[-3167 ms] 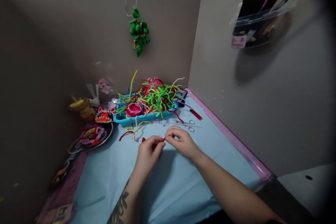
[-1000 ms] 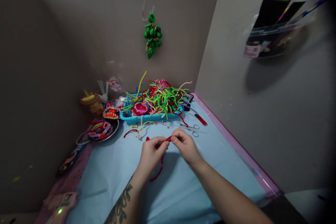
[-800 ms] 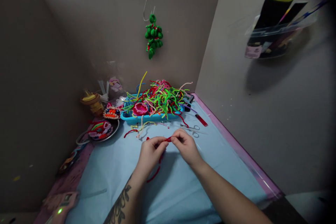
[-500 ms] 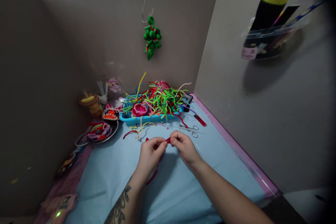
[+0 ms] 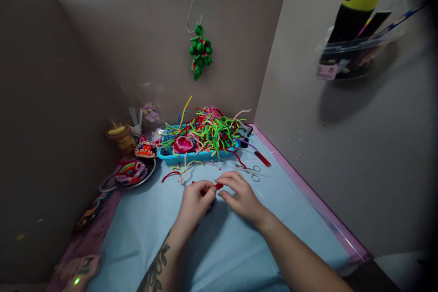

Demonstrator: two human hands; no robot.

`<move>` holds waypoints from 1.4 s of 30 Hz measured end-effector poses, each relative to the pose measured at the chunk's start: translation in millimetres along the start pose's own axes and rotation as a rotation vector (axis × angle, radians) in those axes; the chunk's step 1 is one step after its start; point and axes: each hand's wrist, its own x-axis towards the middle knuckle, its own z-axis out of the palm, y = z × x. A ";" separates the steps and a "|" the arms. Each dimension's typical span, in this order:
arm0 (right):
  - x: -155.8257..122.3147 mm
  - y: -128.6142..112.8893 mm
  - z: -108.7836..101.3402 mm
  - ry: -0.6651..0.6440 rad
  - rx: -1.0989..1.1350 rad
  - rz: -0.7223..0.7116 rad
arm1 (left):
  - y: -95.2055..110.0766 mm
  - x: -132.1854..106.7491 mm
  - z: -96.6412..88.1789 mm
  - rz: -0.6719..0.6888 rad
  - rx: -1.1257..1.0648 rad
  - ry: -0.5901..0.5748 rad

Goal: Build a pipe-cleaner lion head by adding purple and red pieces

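Note:
Between finger and thumb, my left hand (image 5: 197, 198) pinches a red pipe cleaner (image 5: 219, 186). One fuzzy end of it pokes out to the right; much of the rest is hidden behind the hand. My right hand (image 5: 241, 195) is open beside that end, thumb and fingers apart, a fingertip just above the red tip. Whether that fingertip touches it I cannot tell. Beyond the hands lie silver scissors (image 5: 253, 173) and a few loose pipe cleaners (image 5: 186, 167) in red, yellow and peach.
A blue tray (image 5: 201, 154) heaped with colourful pipe cleaners stands at the back. To its left are a metal bowl (image 5: 150, 174) of finished pieces and a brown pot (image 5: 122, 137). A red lighter (image 5: 263, 159) lies right. Grey panels (image 5: 143, 45) enclose the blue-covered table.
My right thumb and fingers have spread apart, letting go of the red end they pinched. My left hand keeps its pinch. The view has shifted slightly.

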 end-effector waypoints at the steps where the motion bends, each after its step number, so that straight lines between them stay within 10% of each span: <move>1: -0.2 0.3 0.2 -0.013 -0.044 -0.039 | -1.3 0.0 -0.4 0.085 0.123 0.009; 10: -0.9 8.2 -3.3 -0.120 -0.246 -0.059 | -7.9 -1.5 1.8 0.421 0.783 -0.027; 20: 2.6 8.4 -7.0 0.076 0.016 0.093 | -1.9 -2.2 -3.1 0.337 0.378 0.055; 29: 0.7 15.8 15.7 0.321 0.847 0.406 | -2.0 -6.2 22.4 0.142 0.081 0.112; 42: -0.2 7.8 31.8 0.391 1.335 0.618 | -1.4 -7.0 34.1 0.149 0.046 0.211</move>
